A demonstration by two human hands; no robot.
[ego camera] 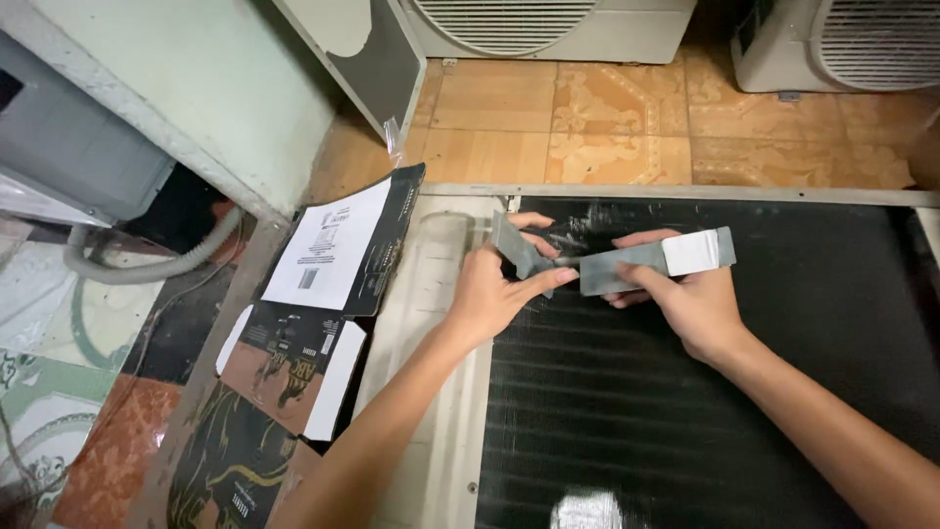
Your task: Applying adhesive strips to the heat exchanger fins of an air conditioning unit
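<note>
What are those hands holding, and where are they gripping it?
Both grip one grey tool: left hand its angled end, right hand the handle near the white band.

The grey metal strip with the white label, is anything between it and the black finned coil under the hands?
Nothing visible. The grey metal strip with the white label is gripped by the right hand at one end and the left hand at the other, directly above the black finned coil, with only open air below it.
</note>
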